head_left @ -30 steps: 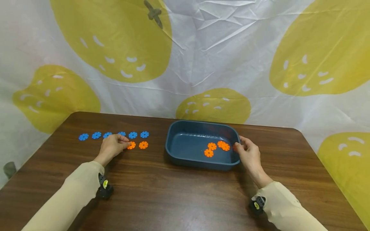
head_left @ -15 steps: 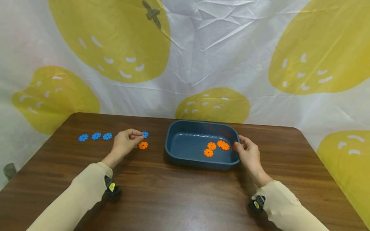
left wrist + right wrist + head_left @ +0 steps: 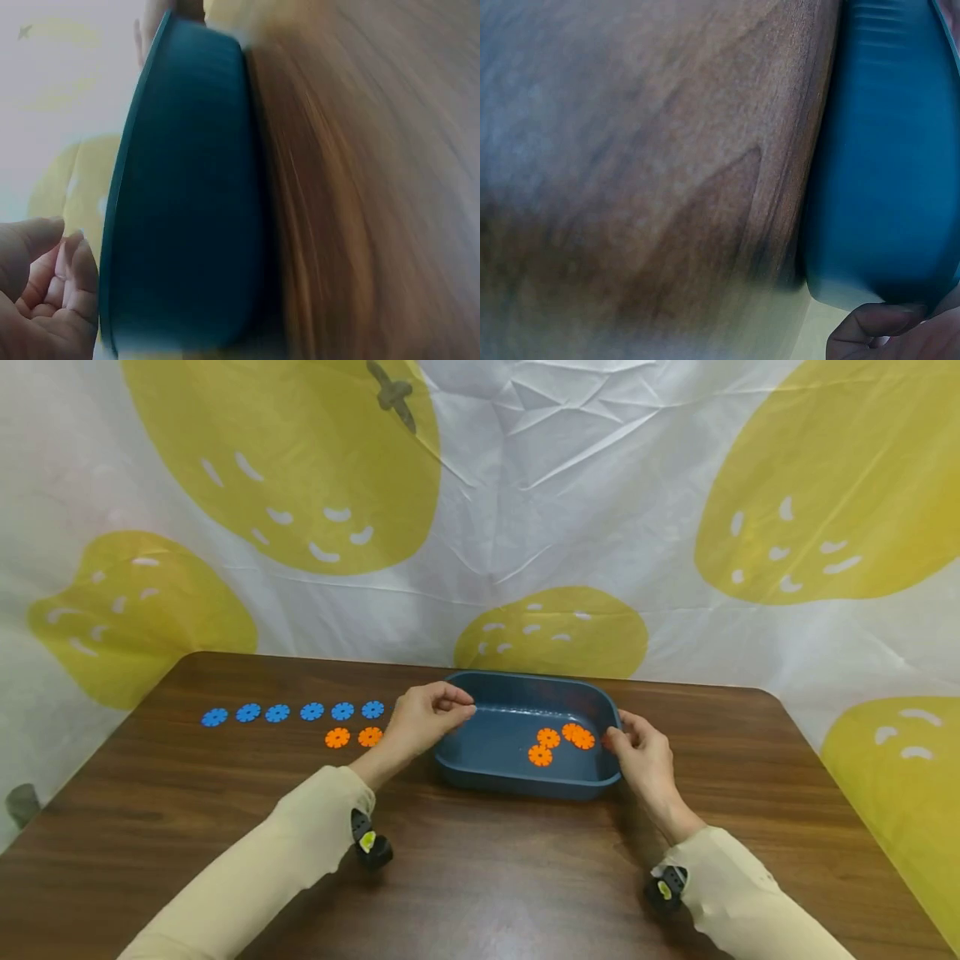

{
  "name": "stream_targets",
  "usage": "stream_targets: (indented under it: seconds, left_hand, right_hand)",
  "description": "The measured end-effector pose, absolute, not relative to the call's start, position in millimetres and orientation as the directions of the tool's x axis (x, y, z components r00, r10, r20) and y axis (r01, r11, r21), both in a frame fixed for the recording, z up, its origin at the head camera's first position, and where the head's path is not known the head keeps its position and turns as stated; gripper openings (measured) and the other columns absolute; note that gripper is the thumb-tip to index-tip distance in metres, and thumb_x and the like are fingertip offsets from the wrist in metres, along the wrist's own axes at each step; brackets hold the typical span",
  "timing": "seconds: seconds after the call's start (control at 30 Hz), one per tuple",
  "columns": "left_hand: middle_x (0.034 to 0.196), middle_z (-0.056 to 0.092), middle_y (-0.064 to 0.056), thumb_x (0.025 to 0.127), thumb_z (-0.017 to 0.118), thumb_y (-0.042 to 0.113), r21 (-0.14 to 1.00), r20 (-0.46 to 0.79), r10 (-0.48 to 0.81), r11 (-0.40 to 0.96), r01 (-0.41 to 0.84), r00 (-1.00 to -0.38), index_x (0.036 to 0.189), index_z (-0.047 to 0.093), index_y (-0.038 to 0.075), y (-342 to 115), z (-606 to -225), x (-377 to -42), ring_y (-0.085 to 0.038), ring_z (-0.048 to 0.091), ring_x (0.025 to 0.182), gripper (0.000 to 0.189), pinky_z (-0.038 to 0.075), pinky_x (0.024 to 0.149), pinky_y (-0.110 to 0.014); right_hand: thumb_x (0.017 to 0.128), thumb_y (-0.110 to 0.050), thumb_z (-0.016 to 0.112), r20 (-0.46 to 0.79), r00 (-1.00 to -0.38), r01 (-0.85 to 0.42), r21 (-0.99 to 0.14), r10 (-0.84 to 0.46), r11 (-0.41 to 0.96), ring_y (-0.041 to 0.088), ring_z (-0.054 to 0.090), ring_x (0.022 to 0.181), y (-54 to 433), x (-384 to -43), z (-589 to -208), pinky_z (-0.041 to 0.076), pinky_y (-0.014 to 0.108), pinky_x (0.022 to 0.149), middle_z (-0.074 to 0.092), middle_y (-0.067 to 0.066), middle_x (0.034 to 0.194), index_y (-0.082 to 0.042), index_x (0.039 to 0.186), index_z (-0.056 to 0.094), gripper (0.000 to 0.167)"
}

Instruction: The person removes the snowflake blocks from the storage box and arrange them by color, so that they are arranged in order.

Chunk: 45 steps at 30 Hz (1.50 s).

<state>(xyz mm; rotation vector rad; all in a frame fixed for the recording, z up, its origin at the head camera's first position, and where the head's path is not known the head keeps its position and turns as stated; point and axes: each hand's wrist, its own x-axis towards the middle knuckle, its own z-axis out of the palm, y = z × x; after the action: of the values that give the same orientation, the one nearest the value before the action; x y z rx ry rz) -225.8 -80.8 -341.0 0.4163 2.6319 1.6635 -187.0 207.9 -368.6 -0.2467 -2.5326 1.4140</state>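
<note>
Bin (image 3: 525, 783) with four orange discs (image 3: 549, 738) inside, six blue ones (image 3: 312, 711) and two orange ones (image 3: 337, 737) outside, is being gripped by the right hand (image 3: 647, 760), left hand (image 3: 420, 718) narrowly parted.

Your head camera is looking forward and down across the table (image 3: 517, 877) from farther off; your left wrist camera (image 3: 375, 852) and right wrist camera (image 3: 660, 897) are facing the blue tub (image 3: 525, 785) close-up, rolled sideways; both are sharing its near outer wall.

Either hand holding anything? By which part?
Right hand grips the blue tub by its right-end rim; left hand holds nothing visible.
</note>
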Motion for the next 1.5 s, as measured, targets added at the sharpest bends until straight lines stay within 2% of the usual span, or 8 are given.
stream_targets:
  seconds: [0.17, 0.33, 0.73, 0.87, 0.93, 1.03, 1.27, 1.5]
  left_hand:
    - [0.089, 0.071, -0.005, 0.085, 0.070, 0.022, 0.840, 0.080, 0.309, 0.491, 0.231, -0.948, 0.102, 0.070, 0.008, -48.8, -342.1, -228.9, -0.013, 0.064, 0.072, 0.021, 0.051, 0.061, -0.023]
    - [0.089, 0.069, -0.005, 0.084, 0.072, 0.022, 0.811, 0.005, 0.356, 0.545, 0.212, -0.934, 0.103, 0.070, 0.006, -29.1, -348.5, -233.3, -0.013, 0.060, 0.071, 0.024, 0.048, 0.059, -0.022]
    - [0.089, 0.070, -0.003, 0.080, 0.076, 0.021, 0.744, -0.135, 0.362, 0.652, 0.147, -0.923, 0.104, 0.070, 0.006, -0.9, -358.5, -241.1, -0.018, 0.060, 0.090, 0.030, 0.049, 0.084, -0.033]
    - [0.090, 0.070, -0.003, 0.078, 0.078, 0.021, 0.728, -0.139, 0.369, 0.668, 0.158, -0.919, 0.103, 0.070, 0.006, 4.1, -360.5, -242.2, -0.017, 0.059, 0.090, 0.030, 0.049, 0.083, -0.031]
    - [0.089, 0.069, -0.003, 0.077, 0.079, 0.021, 0.722, -0.136, 0.381, 0.670, 0.172, -0.914, 0.101, 0.070, 0.005, 6.5, -361.6, -242.2, -0.015, 0.059, 0.083, 0.030, 0.050, 0.076, -0.028]
    - [0.086, 0.068, -0.002, 0.075, 0.081, 0.022, 0.700, -0.133, 0.387, 0.688, 0.190, -0.912, 0.097, 0.070, 0.006, 10.1, -364.4, -242.4, -0.014, 0.056, 0.081, 0.029, 0.048, 0.074, -0.027]
    - [0.085, 0.064, 0.000, 0.068, 0.085, 0.025, 0.638, -0.106, 0.384, 0.734, 0.234, -0.917, 0.093, 0.070, 0.008, 16.1, -368.9, -243.8, -0.012, 0.053, 0.079, 0.034, 0.046, 0.076, -0.026]
    - [0.082, 0.061, 0.001, 0.068, 0.085, 0.025, 0.597, -0.085, 0.398, 0.754, 0.273, -0.914, 0.090, 0.069, 0.008, 18.8, -369.9, -245.2, -0.014, 0.052, 0.079, 0.032, 0.045, 0.075, -0.027]
  right_hand:
    - [0.095, -0.012, 0.052, 0.119, -0.959, 0.034, -0.855, 0.259, 0.518, 0.033, 0.067, 0.093, 207.0, -187.7, -370.6, 0.046, 0.008, 0.064, 0.065, 0.021, 0.086, 0.003, 0.129, 0.052, 0.037]
    - [0.095, -0.012, 0.052, 0.129, -0.960, 0.021, -0.854, 0.251, 0.519, 0.034, 0.067, 0.094, 205.6, -188.3, -370.8, 0.046, 0.008, 0.065, 0.064, 0.023, 0.085, 0.003, 0.129, 0.053, 0.037]
    - [0.094, -0.011, 0.054, 0.145, -0.954, 0.013, -0.853, 0.261, 0.522, 0.032, 0.067, 0.089, 204.6, -189.2, -368.6, 0.045, 0.007, 0.062, 0.064, 0.021, 0.083, 0.003, 0.127, 0.055, 0.036]
    - [0.094, -0.011, 0.054, 0.150, -0.952, 0.013, -0.851, 0.268, 0.524, 0.030, 0.068, 0.087, 204.6, -189.3, -369.3, 0.045, 0.008, 0.061, 0.065, 0.021, 0.083, 0.003, 0.126, 0.055, 0.035]
    - [0.093, -0.011, 0.055, 0.152, -0.950, 0.015, -0.849, 0.272, 0.528, 0.029, 0.068, 0.087, 204.7, -189.0, -369.7, 0.044, 0.008, 0.061, 0.065, 0.021, 0.083, 0.003, 0.126, 0.056, 0.035]
    - [0.093, -0.011, 0.055, 0.155, -0.950, 0.015, -0.844, 0.271, 0.536, 0.027, 0.069, 0.085, 205.3, -188.4, -370.2, 0.044, 0.009, 0.061, 0.066, 0.019, 0.082, 0.003, 0.125, 0.056, 0.035]
    - [0.093, -0.011, 0.055, 0.162, -0.950, 0.008, -0.843, 0.268, 0.539, 0.025, 0.069, 0.083, 206.7, -188.2, -371.6, 0.045, 0.008, 0.062, 0.068, 0.019, 0.082, 0.003, 0.125, 0.056, 0.035]
    - [0.093, -0.012, 0.055, 0.156, -0.950, 0.014, -0.846, 0.272, 0.532, 0.021, 0.068, 0.079, 207.9, -187.6, -369.6, 0.045, 0.009, 0.061, 0.068, 0.018, 0.083, 0.002, 0.126, 0.056, 0.035]
